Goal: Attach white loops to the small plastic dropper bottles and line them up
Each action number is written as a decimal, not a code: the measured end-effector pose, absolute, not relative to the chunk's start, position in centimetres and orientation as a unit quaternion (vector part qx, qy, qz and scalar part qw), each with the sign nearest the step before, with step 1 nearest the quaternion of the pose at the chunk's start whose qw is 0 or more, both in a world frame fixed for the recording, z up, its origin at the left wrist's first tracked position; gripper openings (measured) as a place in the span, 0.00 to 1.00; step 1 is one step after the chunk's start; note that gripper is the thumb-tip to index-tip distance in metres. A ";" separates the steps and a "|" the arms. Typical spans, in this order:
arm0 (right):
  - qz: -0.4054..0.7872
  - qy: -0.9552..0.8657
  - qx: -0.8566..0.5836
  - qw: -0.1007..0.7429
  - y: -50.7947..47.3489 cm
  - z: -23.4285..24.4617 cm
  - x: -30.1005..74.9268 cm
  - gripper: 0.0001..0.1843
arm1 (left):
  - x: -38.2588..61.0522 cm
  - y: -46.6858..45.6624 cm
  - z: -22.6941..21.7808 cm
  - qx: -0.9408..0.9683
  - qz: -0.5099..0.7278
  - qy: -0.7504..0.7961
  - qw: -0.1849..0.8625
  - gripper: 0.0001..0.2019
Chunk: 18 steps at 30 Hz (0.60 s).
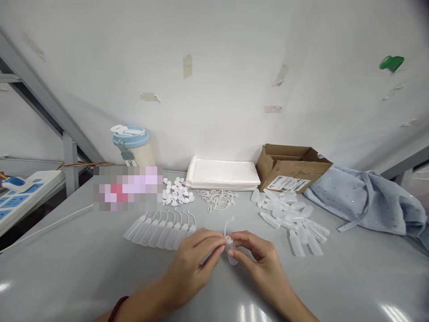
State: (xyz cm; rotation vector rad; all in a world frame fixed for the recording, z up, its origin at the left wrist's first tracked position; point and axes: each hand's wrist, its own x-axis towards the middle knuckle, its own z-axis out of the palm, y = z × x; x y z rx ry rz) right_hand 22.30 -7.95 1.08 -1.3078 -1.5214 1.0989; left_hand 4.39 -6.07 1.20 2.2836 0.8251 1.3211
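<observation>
plastic bottle (230,247) (partly behind hands (264,258))

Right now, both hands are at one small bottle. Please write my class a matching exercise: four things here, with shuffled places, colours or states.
1. small bottle
2. white caps
3. tumbler lid
4. cardboard box

A. mostly light blue
B. brown, open at the top
C. between left hand and right hand
D. scattered left of the tangled thin strands

Pairs: 1-C, 2-D, 3-A, 4-B

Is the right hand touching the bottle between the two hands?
Touching: the head view shows the right hand with its thumb laid against the bottle.
</observation>
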 end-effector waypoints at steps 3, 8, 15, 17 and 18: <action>0.461 -0.572 -0.525 0.430 -8.0 1.1 22.1 0.09 | 4.4 -6.1 1.5 0.843 0.452 0.258 0.136 0.12; 0.570 -0.486 -0.488 0.448 -7.9 1.5 22.0 0.12 | 4.3 -6.0 1.5 0.840 0.454 0.260 0.146 0.13; 0.723 -0.354 -0.378 0.456 -7.6 1.6 22.0 0.14 | 3.8 -6.0 1.1 0.845 0.379 0.294 0.236 0.22; 0.754 -0.314 -0.353 0.456 -7.6 1.5 21.9 0.14 | 3.7 -5.9 0.8 0.858 0.370 0.273 0.229 0.28; 0.764 -0.301 -0.343 0.456 -7.5 1.5 21.9 0.14 | 3.7 -5.9 0.7 0.859 0.376 0.266 0.225 0.28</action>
